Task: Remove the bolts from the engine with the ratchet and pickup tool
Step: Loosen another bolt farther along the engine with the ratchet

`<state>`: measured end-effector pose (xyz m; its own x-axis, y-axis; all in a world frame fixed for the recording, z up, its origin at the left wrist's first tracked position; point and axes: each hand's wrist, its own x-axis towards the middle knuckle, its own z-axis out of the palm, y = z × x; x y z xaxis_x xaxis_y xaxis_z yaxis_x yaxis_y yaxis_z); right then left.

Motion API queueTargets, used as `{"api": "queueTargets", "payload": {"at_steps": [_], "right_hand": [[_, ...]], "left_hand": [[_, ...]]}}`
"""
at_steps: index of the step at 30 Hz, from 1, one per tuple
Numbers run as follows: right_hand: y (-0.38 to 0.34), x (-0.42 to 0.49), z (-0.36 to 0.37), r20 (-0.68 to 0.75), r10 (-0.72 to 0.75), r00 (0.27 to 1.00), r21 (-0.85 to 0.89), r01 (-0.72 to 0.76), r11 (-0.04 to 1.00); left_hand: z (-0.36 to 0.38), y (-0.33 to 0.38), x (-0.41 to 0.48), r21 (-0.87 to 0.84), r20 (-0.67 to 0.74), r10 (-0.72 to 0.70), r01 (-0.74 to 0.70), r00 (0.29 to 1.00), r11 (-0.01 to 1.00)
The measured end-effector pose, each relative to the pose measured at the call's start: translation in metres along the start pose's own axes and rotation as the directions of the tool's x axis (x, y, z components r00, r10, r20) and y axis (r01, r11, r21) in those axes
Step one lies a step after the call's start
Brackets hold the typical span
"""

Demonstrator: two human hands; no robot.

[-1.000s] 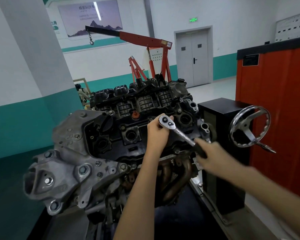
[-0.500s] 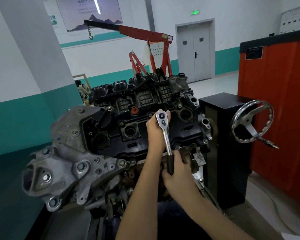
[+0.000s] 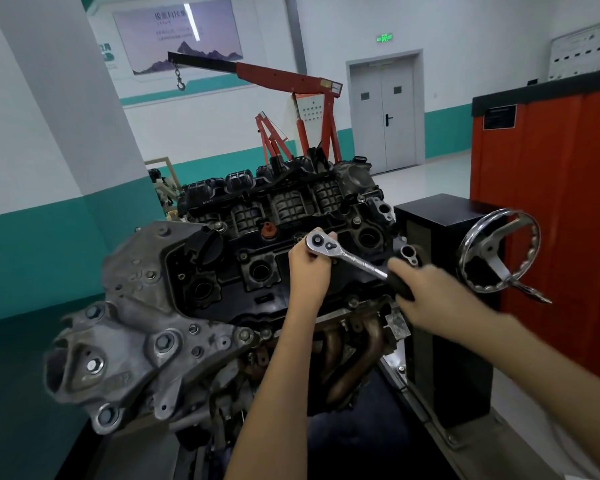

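Atop engine [image 3: 222, 271]: left hand [image 3: 309, 268] fingers wrapped round ratchet [image 3: 347, 252] head; right hand [image 3: 430, 299] fingers clamped on handle [image 3: 400, 288].

Left forearm [image 3: 278, 382] rises from bottom centre, near vertical, wrist straight; left hand [image 3: 309, 270] shows its back to camera, fingers curled round the head of the ratchet [image 3: 355, 259], fingertips just visible past its far edge. Right forearm [image 3: 534, 368] enters from the lower right, angled up and left; right hand [image 3: 430, 296] is wrapped round the black handle end, 1 digit lying along it toward the head, outline slightly blurred. 2 hands on 1 tool: left higher and further in, right lower and to the right, not touching each other.
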<state>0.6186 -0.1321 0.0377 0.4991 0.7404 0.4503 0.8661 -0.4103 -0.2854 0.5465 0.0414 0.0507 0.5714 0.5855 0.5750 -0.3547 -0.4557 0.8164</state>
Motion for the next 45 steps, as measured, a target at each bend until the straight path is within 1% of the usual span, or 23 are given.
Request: {"api": "queueTargets", "payload": {"at_steps": [2,3,5,7,9,11,13,14,16,18,21,23,25,26,29,31,34,37,39,40,42,43,45], "right_hand": [[-0.025,-0.025,0.029,-0.002,0.098,0.995,0.358,-0.091,0.929],[-0.041,-0.031,0.045,-0.011,0.135,0.991,0.474,-0.114,0.873],[-0.073,-0.033,0.072,0.000,0.198,0.980,0.606,-0.157,0.780],[-0.089,-0.032,0.086,0.022,0.204,0.979,0.669,-0.166,0.725],[-0.075,-0.030,0.076,0.067,0.170,0.983,0.631,-0.173,0.756],[-0.042,-0.026,0.050,0.101,0.082,0.992,0.506,-0.122,0.854],[-0.006,-0.012,0.016,0.130,-0.003,0.992,0.284,-0.034,0.958],[0.010,0.001,-0.002,0.140,-0.036,0.989,0.107,0.021,0.994],[0.025,0.029,-0.033,0.126,-0.122,0.985,-0.236,0.149,0.960],[0.023,0.047,-0.046,0.061,-0.198,0.978,-0.359,0.207,0.910],[0.016,0.026,-0.020,-0.018,-0.105,0.994,-0.280,0.096,0.955],[0.002,-0.007,0.013,-0.015,0.044,0.999,0.031,-0.043,0.999],[-0.027,-0.030,0.045,-0.005,0.145,0.989,0.412,-0.130,0.902],[-0.044,-0.033,0.061,-0.024,0.183,0.983,0.531,-0.143,0.835],[-0.088,-0.032,0.093,-0.013,0.272,0.962,0.691,-0.188,0.698],[-0.084,-0.030,0.091,0.018,0.255,0.967,0.676,-0.200,0.710],[-0.039,-0.026,0.057,0.073,0.123,0.990,0.513,-0.143,0.846],[0.012,0.000,0.002,0.110,-0.017,0.994,0.167,-0.001,0.986],[0.026,0.025,-0.029,0.129,-0.099,0.987,-0.110,0.113,0.987],[0.026,0.032,-0.035,0.122,-0.128,0.984,-0.185,0.149,0.971],[0.019,0.028,-0.029,0.083,-0.115,0.990,-0.184,0.128,0.975],[0.014,0.018,-0.018,0.061,-0.078,0.995,-0.090,0.083,0.993],[-0.006,-0.012,0.012,0.034,0.019,0.999,0.228,-0.027,0.973]], "left_hand": [[0.005,0.000,-0.002,-0.014,-0.016,0.003,-0.003,1.000,1.000],[0.008,0.001,-0.002,-0.023,-0.042,-0.008,0.007,0.999,1.000],[0.011,0.002,0.001,-0.081,-0.108,-0.065,0.056,0.992,0.995],[0.007,0.000,0.003,-0.091,-0.089,-0.086,0.078,0.992,0.993],[0.002,0.001,0.003,-0.018,-0.027,-0.052,0.052,0.998,0.999],[-0.001,0.000,0.004,0.027,0.027,-0.030,0.029,0.999,0.999],[0.000,0.002,0.005,0.075,0.054,-0.016,0.012,0.998,0.997],[0.001,0.004,0.006,0.098,0.063,-0.013,0.007,0.998,0.995],[0.001,0.004,0.008,0.112,0.061,-0.002,-0.005,0.998,0.994],[-0.001,0.003,0.009,0.082,0.023,-0.017,0.015,1.000,0.997],[0.000,0.000,0.004,0.029,0.002,-0.009,0.009,1.000,1.000],[0.005,0.001,0.000,0.014,-0.001,0.006,-0.006,1.000,1.000],[0.010,0.004,0.001,0.003,-0.016,-0.002,0.002,1.000,1.000],[0.011,0.004,0.003,0.001,-0.034,-0.015,0.015,0.999,1.000],[0.010,0.000,0.006,-0.050,-0.106,-0.093,0.088,0.990,0.995],[0.006,-0.001,0.006,0.002,-0.090,-0.072,0.073,0.993,0.997],[0.002,-0.001,0.009,0.071,0.002,-0.038,0.037,0.999,0.997],[0.003,0.003,0.010,0.127,0.050,0.000,-0.007,0.999,0.992],[0.002,0.003,0.009,0.116,0.038,0.016,-0.020,0.999,0.993],[0.001,0.002,0.008,0.097,0.019,0.011,-0.013,1.000,0.995],[0.000,0.000,0.007,0.055,-0.019,-0.009,0.010,1.000,0.998],[0.000,-0.001,0.006,0.043,-0.022,-0.008,0.008,1.000,0.999],[0.004,-0.001,0.003,0.032,-0.028,0.010,-0.010,1.000,0.999]]}}
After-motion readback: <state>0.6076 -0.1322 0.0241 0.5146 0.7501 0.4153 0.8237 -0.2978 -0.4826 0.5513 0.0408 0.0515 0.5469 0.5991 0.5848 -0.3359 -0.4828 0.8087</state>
